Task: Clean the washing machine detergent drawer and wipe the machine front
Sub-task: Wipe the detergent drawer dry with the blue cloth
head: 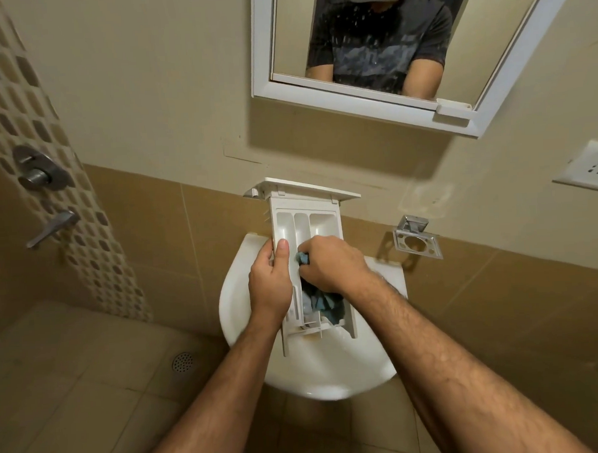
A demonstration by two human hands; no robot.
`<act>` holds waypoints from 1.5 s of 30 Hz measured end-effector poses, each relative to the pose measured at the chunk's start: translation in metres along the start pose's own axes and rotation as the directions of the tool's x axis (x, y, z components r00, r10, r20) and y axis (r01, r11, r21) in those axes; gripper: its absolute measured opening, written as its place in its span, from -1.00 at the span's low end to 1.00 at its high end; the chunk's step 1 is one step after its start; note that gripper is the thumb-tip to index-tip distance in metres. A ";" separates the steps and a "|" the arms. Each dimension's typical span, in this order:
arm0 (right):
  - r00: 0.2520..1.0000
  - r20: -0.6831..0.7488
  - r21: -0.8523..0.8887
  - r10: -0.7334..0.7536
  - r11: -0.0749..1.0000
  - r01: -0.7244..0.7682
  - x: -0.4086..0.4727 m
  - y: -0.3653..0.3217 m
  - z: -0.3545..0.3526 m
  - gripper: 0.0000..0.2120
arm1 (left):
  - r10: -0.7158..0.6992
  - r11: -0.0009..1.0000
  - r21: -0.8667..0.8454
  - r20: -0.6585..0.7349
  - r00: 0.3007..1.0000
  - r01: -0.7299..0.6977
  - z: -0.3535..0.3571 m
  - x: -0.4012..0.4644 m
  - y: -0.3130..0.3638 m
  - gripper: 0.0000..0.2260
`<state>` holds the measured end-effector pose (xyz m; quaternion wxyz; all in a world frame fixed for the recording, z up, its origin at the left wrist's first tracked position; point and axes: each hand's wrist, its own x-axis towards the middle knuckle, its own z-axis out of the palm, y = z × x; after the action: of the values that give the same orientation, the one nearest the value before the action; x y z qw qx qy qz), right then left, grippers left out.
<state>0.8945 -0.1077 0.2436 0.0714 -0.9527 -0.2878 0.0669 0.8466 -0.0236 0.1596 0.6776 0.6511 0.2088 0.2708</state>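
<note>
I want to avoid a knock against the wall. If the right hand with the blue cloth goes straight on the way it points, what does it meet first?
The right hand points up the detergent drawer, pressing the blue cloth inside it. Going on, it would probably meet the drawer's far compartment wall under the front panel first, before the tiled wall; depth is unclear.

A white sink [375, 366] sticks out from a brown tiled wall. Above it hangs a mirror [368, 41] with a white frame, splashed with spots, and to the right are a metal holder [417, 244] and a white socket [588, 172]. On the left wall are a round shower knob [38, 168] and a tap [52, 227], with a drain [182, 362] in the floor below.
</note>
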 end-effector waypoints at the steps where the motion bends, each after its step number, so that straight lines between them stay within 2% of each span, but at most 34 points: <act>1: 1.000 0.016 -0.004 -0.003 1.000 0.003 -0.003 0.000 0.004 -0.92 | 0.003 1.000 0.005 -0.009 1.000 -0.003 -0.001 0.000 0.000 -0.69; 5: 0.999 0.050 0.002 -0.011 1.000 0.011 -0.009 -0.001 0.013 -0.93 | 0.014 1.000 0.007 -0.021 1.000 -0.014 -0.002 0.000 0.002 -0.68; 7: 1.000 0.017 0.021 -0.010 1.000 0.009 -0.011 0.000 0.016 -0.92 | 0.011 1.000 -0.013 -0.028 1.000 -0.011 -0.001 0.000 0.004 -0.67; 10: 0.987 -0.157 0.135 -0.022 0.990 0.043 -0.018 0.001 0.023 -0.91 | -0.031 0.998 -0.065 -0.060 0.998 0.027 0.001 0.003 0.011 -0.71; 13: 0.940 -0.340 0.308 0.007 0.946 0.105 -0.026 0.000 0.033 -0.85 | -0.066 0.990 -0.131 -0.085 0.994 0.055 0.003 0.008 0.017 -0.76; 16: 0.899 -0.435 0.395 0.049 0.908 0.142 -0.036 -0.002 0.041 -0.78 | -0.106 0.981 -0.173 -0.092 0.990 0.089 0.000 0.015 0.016 -0.71; 20: 0.938 -0.347 0.267 -0.005 0.958 0.104 -0.052 -0.003 0.051 -0.73 | -0.130 0.979 -0.169 -0.096 0.987 0.113 -0.002 0.013 0.015 -0.70; 23: 0.943 -0.332 0.223 -0.017 0.970 0.095 -0.062 -0.003 0.056 -0.76 | -0.114 0.985 -0.142 -0.085 0.990 0.101 -0.003 0.010 0.017 -0.70; 26: 0.946 -0.324 0.262 -0.024 0.958 0.114 -0.070 -0.001 0.062 -0.79 | -0.107 0.987 -0.132 -0.105 0.989 0.093 -0.005 0.012 0.018 -0.65; 29: 0.962 -0.272 0.282 -0.014 0.955 0.093 -0.078 0.002 0.066 -0.83 | -0.098 0.989 -0.118 -0.085 0.992 0.087 -0.006 0.009 0.016 -0.71; 36: 0.998 -0.023 0.340 0.056 0.939 -0.045 -0.074 0.017 0.032 -0.81 | -0.152 0.981 -0.128 -0.056 0.987 0.144 -0.002 0.002 0.021 -0.65; 38: 0.998 0.050 0.437 0.050 0.897 -0.067 -0.071 0.023 0.012 -0.89 | -0.177 0.978 -0.118 -0.030 0.984 0.172 -0.001 -0.001 0.027 -0.57; 40: 0.998 0.060 0.569 0.017 0.821 -0.048 -0.067 0.027 -0.008 -0.91 | -0.217 0.972 -0.091 -0.014 0.976 0.215 0.000 0.000 0.025 -0.49; 43: 0.999 -0.035 0.734 -0.016 0.679 0.036 -0.060 0.027 -0.034 -0.88 | -0.260 0.958 -0.123 0.015 0.965 0.260 0.002 -0.001 0.024 -0.46; 45: 0.991 -0.131 0.775 0.006 0.625 0.099 -0.050 0.022 -0.044 -0.90 | -0.282 0.942 -0.176 0.049 0.958 0.287 0.003 -0.002 0.023 -0.46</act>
<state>0.8726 -0.1585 0.2868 0.4954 -0.8224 -0.2502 0.1250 0.8444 -0.0271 0.1823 0.7685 0.5526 0.2673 0.1806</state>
